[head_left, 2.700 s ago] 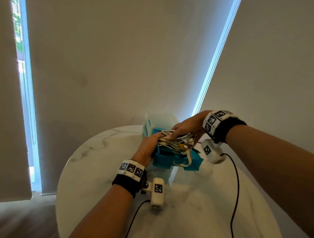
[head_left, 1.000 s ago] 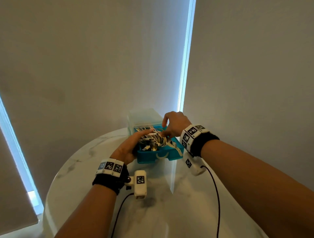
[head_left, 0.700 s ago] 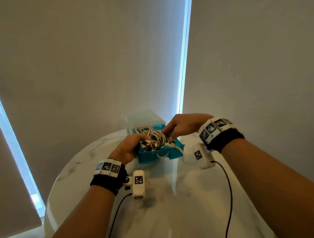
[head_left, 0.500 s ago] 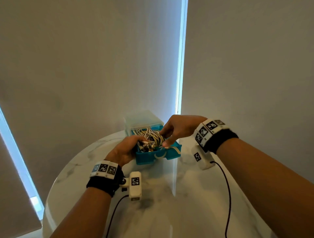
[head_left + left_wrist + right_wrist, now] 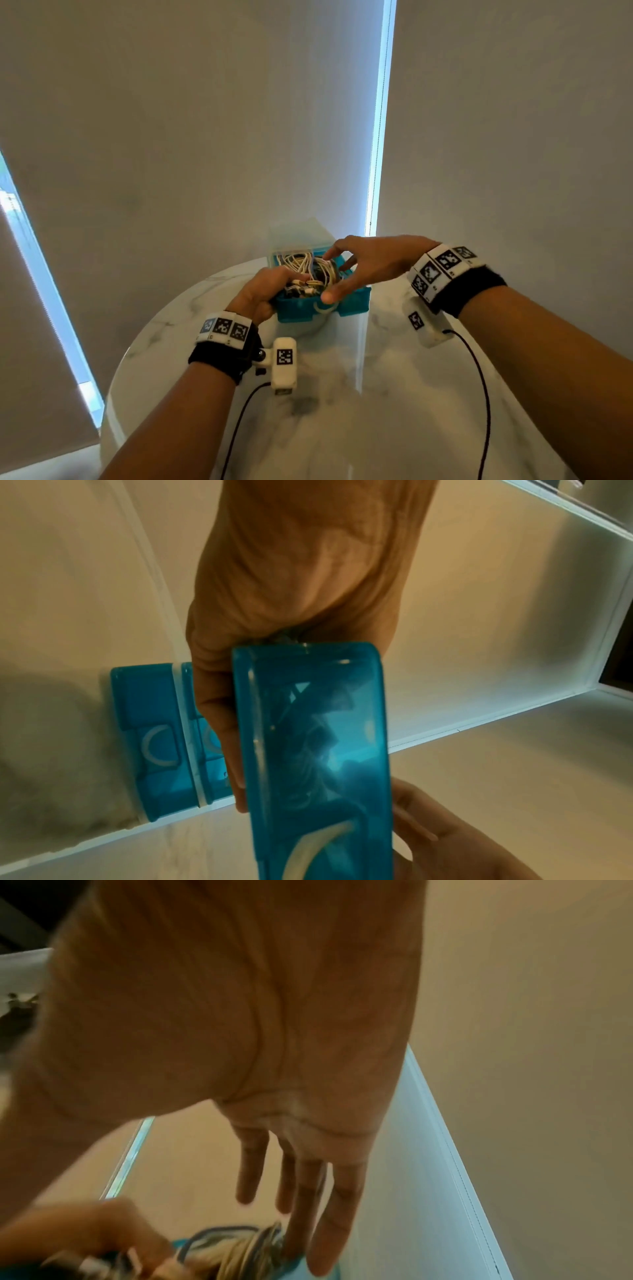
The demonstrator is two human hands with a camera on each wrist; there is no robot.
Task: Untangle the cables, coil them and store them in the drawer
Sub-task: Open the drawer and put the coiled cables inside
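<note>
**Both hands at the open drawer, cables inside**

Left hand (image 5: 265,291) curled over the drawer's (image 5: 356,301) near-left corner, fingers gripping its wall, thumb down the outside. Right hand (image 5: 368,262) hovers above, fingers spread and straight, holding nothing. Drawer sits pulled out of its cabinet (image 5: 299,233) at the desk's (image 5: 394,394) far edge, close to the blinds; bare desk on the near side. Cables (image 5: 308,270) lie bundled in the drawer, between and under both hands.
</note>
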